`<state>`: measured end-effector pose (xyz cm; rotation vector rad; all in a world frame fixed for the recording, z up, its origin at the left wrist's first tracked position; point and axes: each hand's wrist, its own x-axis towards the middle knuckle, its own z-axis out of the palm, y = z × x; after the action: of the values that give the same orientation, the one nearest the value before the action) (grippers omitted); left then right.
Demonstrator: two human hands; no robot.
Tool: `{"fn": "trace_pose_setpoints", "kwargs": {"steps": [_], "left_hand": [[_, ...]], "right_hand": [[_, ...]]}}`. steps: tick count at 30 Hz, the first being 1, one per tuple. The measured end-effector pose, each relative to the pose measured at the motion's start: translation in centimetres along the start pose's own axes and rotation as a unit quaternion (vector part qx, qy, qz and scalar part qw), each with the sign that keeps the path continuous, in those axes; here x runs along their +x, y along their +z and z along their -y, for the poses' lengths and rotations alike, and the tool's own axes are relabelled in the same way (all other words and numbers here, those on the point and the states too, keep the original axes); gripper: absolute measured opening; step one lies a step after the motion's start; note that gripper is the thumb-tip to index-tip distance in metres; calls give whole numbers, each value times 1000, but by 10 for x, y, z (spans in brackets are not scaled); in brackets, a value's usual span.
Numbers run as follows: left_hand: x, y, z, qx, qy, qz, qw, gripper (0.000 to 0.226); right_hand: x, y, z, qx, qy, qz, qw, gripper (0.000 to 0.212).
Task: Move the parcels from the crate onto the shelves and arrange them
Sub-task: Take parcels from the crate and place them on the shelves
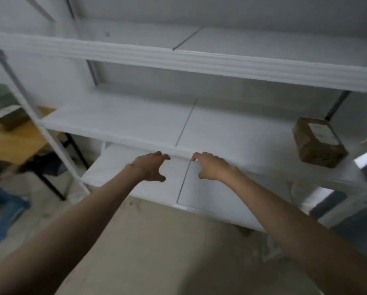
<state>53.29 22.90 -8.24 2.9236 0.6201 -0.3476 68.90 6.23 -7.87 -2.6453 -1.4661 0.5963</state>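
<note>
Both hands are empty: the left hand point(151, 167) and the right hand point(212, 167) reach with loose, spread fingers toward the front edge of the middle shelf point(135, 122). One brown parcel point(318, 142) stands at the right end of this shelf, near its edge; a careless push could make it fall. Its white label point(323, 133) is too blurred to read. The crate is not visible.

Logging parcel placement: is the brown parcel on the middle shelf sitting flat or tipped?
Flat, apparently: the brown parcel rests on the middle shelf at its right end, labelled face up. Motion blur hides finer tilt.
</note>
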Motion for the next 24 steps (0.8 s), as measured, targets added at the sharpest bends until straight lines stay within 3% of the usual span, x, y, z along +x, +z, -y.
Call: {"fn": "trace_pose_setpoints", "kwargs": {"steps": [10,24], "left_hand": [[-190,75,187,-48,-230,-42,971,81],[-375,144,372,-101,-468,-36,877,79]], "right_hand": [[53,96,247,-62,-210,44,975,72],[115,187,544,-141,-452,104,875,79]]}}
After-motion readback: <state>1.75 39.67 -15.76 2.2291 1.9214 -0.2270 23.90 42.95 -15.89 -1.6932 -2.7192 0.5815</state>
